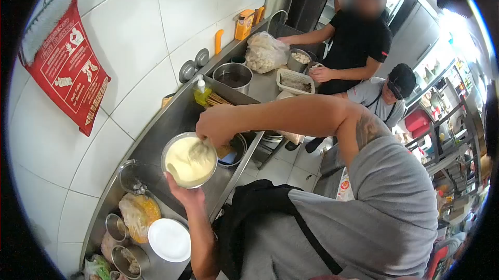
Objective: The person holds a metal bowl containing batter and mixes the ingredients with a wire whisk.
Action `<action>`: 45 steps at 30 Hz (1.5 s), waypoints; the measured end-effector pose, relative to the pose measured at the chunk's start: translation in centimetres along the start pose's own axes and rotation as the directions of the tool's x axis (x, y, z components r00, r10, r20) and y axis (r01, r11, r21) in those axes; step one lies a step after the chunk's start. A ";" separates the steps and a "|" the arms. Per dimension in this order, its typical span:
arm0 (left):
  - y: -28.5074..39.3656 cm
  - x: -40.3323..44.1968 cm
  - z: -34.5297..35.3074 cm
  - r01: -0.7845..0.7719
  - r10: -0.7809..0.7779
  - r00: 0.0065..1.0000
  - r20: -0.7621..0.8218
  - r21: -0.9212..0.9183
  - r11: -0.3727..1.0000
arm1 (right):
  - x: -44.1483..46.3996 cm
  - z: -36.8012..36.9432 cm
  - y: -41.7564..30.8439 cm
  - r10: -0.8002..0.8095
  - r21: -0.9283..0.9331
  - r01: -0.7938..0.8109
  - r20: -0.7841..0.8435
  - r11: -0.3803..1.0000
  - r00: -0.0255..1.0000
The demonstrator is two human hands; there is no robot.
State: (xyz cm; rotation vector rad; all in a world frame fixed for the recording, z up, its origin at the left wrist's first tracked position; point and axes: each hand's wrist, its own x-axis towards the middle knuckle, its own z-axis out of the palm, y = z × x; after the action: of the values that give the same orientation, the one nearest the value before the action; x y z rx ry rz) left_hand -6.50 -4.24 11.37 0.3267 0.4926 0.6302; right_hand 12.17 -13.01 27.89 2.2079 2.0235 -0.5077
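A metal bowl [178, 172] of pale yellow, creamy mixture is held over the steel sink. My left hand [185, 192] supports the bowl from its near side, fingers against the rim and wall. Above the bowl's far right side, my right hand [214, 125] is closed around the handle of a whisk [199, 153], whose wires sit in the mixture. The handle itself is mostly hidden by the fingers. Beneath and right of the bowl stands a dark round pot [240, 150] with something brown and blue inside.
A white plate [169, 240], metal containers [130, 262] and a bag of yellow food [139, 216] are at lower left. Beyond the sink are a pot of dark liquid [232, 76], a plastic bag [265, 51] and a white basket [295, 81]. Two people [358, 46] [382, 95] stand at right.
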 end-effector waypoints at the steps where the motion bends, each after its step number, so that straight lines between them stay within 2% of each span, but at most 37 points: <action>1: -0.1 0.0 0.1 0.013 -0.012 1.000 -0.010 0.012 1.000 | 0.4 0.3 0.4 0.034 -0.032 -0.035 -0.038 0.999 0.999; 3: 0.4 -0.3 1.6 0.033 -0.031 0.999 -0.035 0.040 0.999 | -0.1 0.4 -1.1 0.033 -0.008 -0.033 0.003 0.999 0.999; 4: 0.7 0.1 0.6 0.003 -0.007 0.996 0.088 0.044 0.999 | -0.3 0.2 -0.9 -0.003 0.001 0.003 0.048 1.000 0.999; 5: 0.3 0.3 -0.4 -0.017 0.020 0.991 0.130 -0.025 1.000 | 0.0 0.3 -1.1 -0.062 0.025 0.060 0.096 0.998 0.993; 6: 0.3 0.0 -0.1 -0.038 0.035 0.990 0.140 0.024 0.999 | 0.1 -0.4 -0.2 -0.038 -0.028 0.040 0.078 0.999 0.996; 7: 0.2 -0.2 0.0 -0.026 0.027 0.998 0.064 -0.011 1.000 | 0.6 -0.7 0.7 -0.029 -0.080 0.033 0.057 0.996 0.998; 8: -0.3 0.1 0.2 -0.119 0.116 0.992 0.041 0.076 0.990 | 1.5 1.1 0.5 -0.007 -0.039 0.007 -0.004 0.999 1.000; 9: -0.9 1.3 -0.6 -0.115 0.113 0.992 0.052 0.035 0.993 | 2.5 2.6 0.7 0.024 -0.002 -0.024 -0.062 1.000 0.998; 10: 0.0 1.6 -0.6 -0.028 0.029 0.999 0.041 -0.026 0.999 | 2.3 2.8 0.0 -0.069 0.052 0.071 -0.043 0.996 0.997; 11: 0.5 1.6 -1.0 -0.035 0.035 0.998 0.050 0.006 0.999 | 1.8 2.2 -0.8 -0.147 0.101 0.149 -0.027 0.984 0.989; 14: 0.3 1.4 -1.3 -0.126 0.126 0.992 0.011 0.047 0.991 | 1.3 -2.0 -1.0 0.090 0.075 -0.094 0.062 0.993 0.994; 17: 0.1 1.4 -1.0 -0.134 0.134 0.991 0.008 0.039 0.990 | 2.1 1.8 -1.7 -0.070 0.047 0.074 -0.069 0.996 0.995; 18: 0.6 1.4 -1.1 -0.119 0.119 0.993 0.022 0.004 0.993 | 1.7 1.3 -2.0 -0.155 0.128 0.160 -0.050 0.979 0.987; 21: 0.8 0.5 -1.0 -0.122 0.122 0.992 0.012 0.001 0.992 | 1.9 -1.7 -0.9 0.066 0.079 -0.066 0.012 0.995 0.998; 22: 0.4 0.8 -1.0 -0.147 0.147 0.989 0.002 0.020 0.989 | 2.1 -1.4 -1.8 0.092 0.089 -0.086 -0.073 0.992 0.993; 23: 0.3 1.2 -0.9 -0.171 0.171 0.985 -0.005 0.040 0.984 | 1.9 -0.4 -2.0 0.012 0.079 -0.007 -0.064 0.997 0.998; 24: 1.0 1.2 -0.6 -0.094 0.095 0.993 -0.066 0.017 0.995 | 2.0 0.5 -2.4 -0.069 0.068 0.073 -0.055 0.995 0.996; 25: 1.2 1.1 -0.9 -0.105 0.105 0.994 -0.034 0.002 0.994 | 2.1 0.9 -2.7 -0.152 0.058 0.155 -0.044 0.986 0.987; 26: 1.4 0.9 -1.1 -0.115 0.115 0.993 -0.001 -0.010 0.993 | 1.4 -0.2 -2.0 -0.082 0.152 0.078 0.019 0.985 0.996; 29: 1.1 0.9 -1.1 -0.130 0.130 0.991 0.016 0.005 0.992 | 2.5 -0.3 -0.4 0.019 0.091 -0.007 -0.131 0.996 0.991; 30: 0.9 1.1 -0.8 -0.133 0.133 0.991 0.010 0.021 0.991 | 2.4 0.3 -1.8 0.068 0.136 -0.053 -0.107 0.989 0.992; 33: 1.5 0.7 -0.6 -0.119 0.120 0.992 0.028 -0.020 0.993 | 1.2 -0.7 -2.0 -0.104 0.097 0.102 0.019 0.990 0.994; 34: 1.7 0.6 -0.7 -0.106 0.108 0.993 0.039 -0.046 0.993 | 1.2 -1.5 -0.8 -0.099 0.077 0.099 0.009 0.992 0.995; 37: 0.5 1.4 -0.8 -0.148 0.148 0.989 0.016 0.008 0.989 | 2.3 1.1 -1.3 0.051 0.075 -0.040 -0.152 0.996 0.987; 38: 0.7 1.4 -0.8 -0.135 0.136 0.990 0.029 -0.029 0.990 | 2.0 1.8 -1.9 -0.034 0.017 0.036 -0.110 0.999 0.993; 40: 1.5 0.6 -0.8 -0.104 0.109 0.993 0.050 -0.095 0.990 | 0.9 -1.3 -2.8 0.007 0.093 -0.011 0.042 0.996 0.999; 41: 1.5 0.5 -0.9 -0.110 0.112 0.993 0.036 -0.069 0.992 | 0.5 -2.5 -2.7 0.026 0.129 -0.041 0.120 0.991 0.992; 42: 1.0 0.4 -1.1 -0.111 0.112 0.993 0.020 -0.046 0.993 | 1.0 -1.8 -1.0 0.044 0.050 -0.045 0.018 0.998 0.999; 45: -0.3 1.3 -1.8 -0.113 0.115 0.993 0.040 -0.046 0.992 | 1.4 1.5 -2.2 -0.030 0.015 0.032 -0.121 0.999 0.992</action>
State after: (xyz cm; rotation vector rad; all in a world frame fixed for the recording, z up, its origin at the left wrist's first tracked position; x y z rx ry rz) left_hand -6.45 -3.39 9.28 0.3280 0.4207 0.7428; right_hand 9.83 -11.93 26.35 2.2727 2.1225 -0.4039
